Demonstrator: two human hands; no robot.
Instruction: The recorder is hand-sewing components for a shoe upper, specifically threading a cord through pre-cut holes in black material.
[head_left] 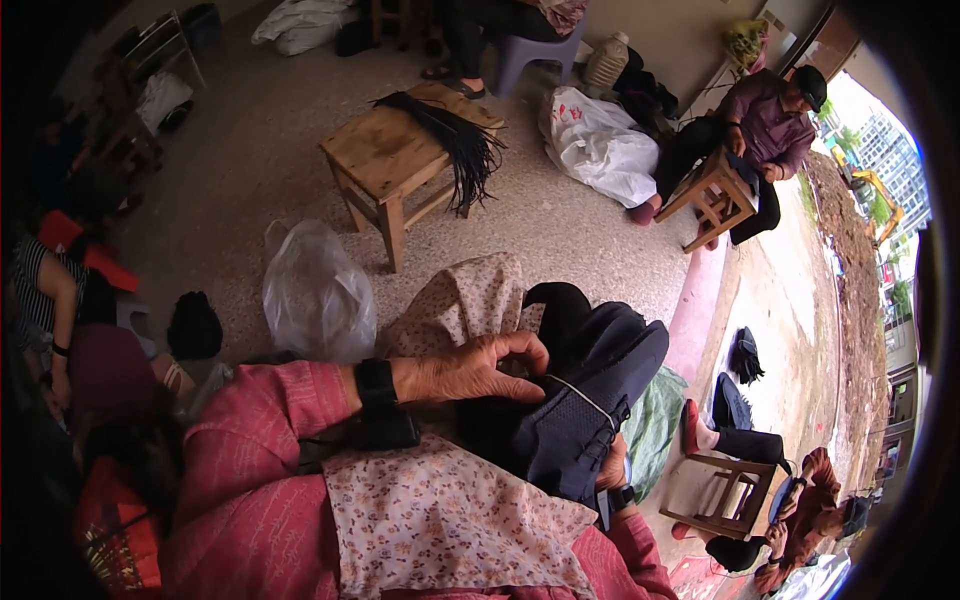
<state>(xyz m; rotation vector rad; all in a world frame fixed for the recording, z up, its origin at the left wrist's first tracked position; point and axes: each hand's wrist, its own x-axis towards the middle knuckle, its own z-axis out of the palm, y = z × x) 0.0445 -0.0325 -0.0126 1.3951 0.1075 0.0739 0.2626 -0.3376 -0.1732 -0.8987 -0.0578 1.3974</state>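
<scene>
A bundle of dark navy shoes (575, 445) rests over my lap, with textured fabric, dark soles and black laces. A thin pale cord (585, 400) runs across it. My right hand (612, 465) grips the bundle from its right side, mostly hidden behind it. My left hand (480, 370) is at the bundle's left edge, thumb and forefinger curved and apart near the cord's end. Its other fingers are partly hidden. Beneath the bundle lies my floral apron (450, 510), and black fabric shows between the left hand and the shoes.
Ahead stands a wooden stool (385, 150) with black strips (450, 130) on it. A clear plastic bag (318, 290) sits front left; a white sack (600, 140) lies farther back. Seated people (770, 125) work at right, near wooden stools. Green sheeting (657, 425) is beside my right hand.
</scene>
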